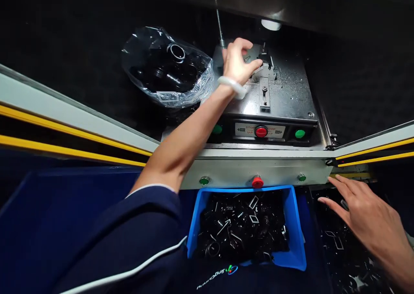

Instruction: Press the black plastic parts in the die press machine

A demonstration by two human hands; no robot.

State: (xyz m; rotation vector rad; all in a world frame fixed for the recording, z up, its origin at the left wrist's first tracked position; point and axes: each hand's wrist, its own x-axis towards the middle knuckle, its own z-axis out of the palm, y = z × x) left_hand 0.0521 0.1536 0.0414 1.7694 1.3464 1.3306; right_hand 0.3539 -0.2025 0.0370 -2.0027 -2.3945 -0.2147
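My left hand [238, 63], with a pale bangle [232, 86] on the wrist, reaches over the steel machine plate [291, 93]. Its thumb and fingers are apart and curved, with nothing visible between them. The thumb tip is right beside a small metal fixture [268, 71] that has a dark part at its top; whether they touch I cannot tell. At the right, my right hand [364, 207] hovers with fingers stretched out above a heap of glossy black parts [338, 244]. A small grey piece shows near its thumb; whether it is touched is unclear.
A clear plastic bag [164, 96] of black parts lies left of the plate. Red button [261, 131] and green button [300, 134] sit on its front. Below stands a blue bin [299, 246] full of black parts. Yellow-striped rails [74, 136] flank both sides. A flexible metal hose [217, 17] rises behind.
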